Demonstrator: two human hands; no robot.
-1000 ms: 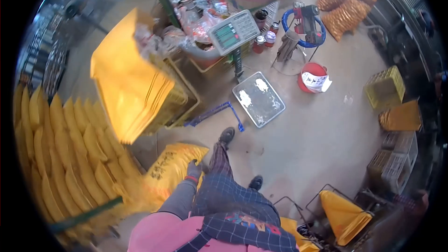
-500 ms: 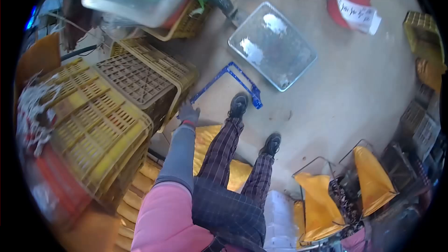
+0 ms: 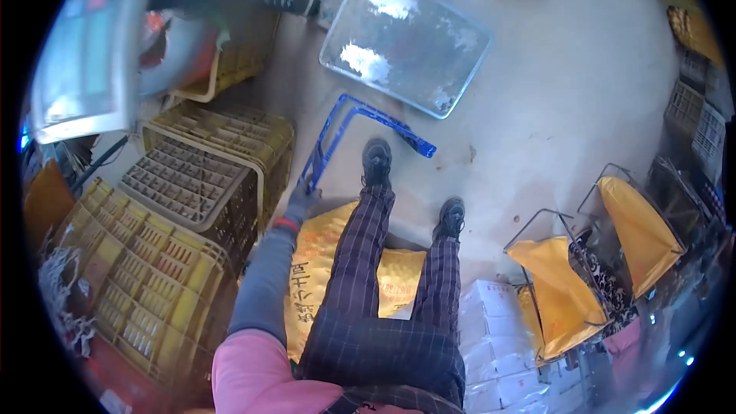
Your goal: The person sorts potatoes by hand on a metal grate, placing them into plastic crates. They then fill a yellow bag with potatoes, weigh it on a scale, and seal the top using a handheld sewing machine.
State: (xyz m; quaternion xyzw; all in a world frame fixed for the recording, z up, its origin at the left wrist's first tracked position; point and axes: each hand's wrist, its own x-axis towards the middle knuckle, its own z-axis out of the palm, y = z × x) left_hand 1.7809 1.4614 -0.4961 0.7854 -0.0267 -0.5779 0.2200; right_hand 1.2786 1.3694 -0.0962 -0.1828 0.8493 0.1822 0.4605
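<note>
My left hand (image 3: 301, 203), in a dark glove with a red band at the wrist, is closed around the near end of a blue bent frame (image 3: 331, 129). The frame's bars run forward from the hand, then turn right past the toe of my left shoe (image 3: 376, 159). Just beyond it stands a metal platform (image 3: 429, 54) with white patches on its surface, joined to a dark post (image 3: 285, 1). My right hand is out of view.
Yellow plastic crates (image 3: 146, 276) and a brown crate (image 3: 184, 184) are stacked at left. A yellow printed sack (image 3: 322, 249) lies by my legs. White boxes (image 3: 494, 337) and yellow bags (image 3: 560, 284) on wire frames stand at right. A blurred glass-fronted panel (image 3: 84, 61) looms upper left.
The blue frame has turned, and its near side now points more toward me in my left hand. My view has shifted, so the platform sits further up and left.
</note>
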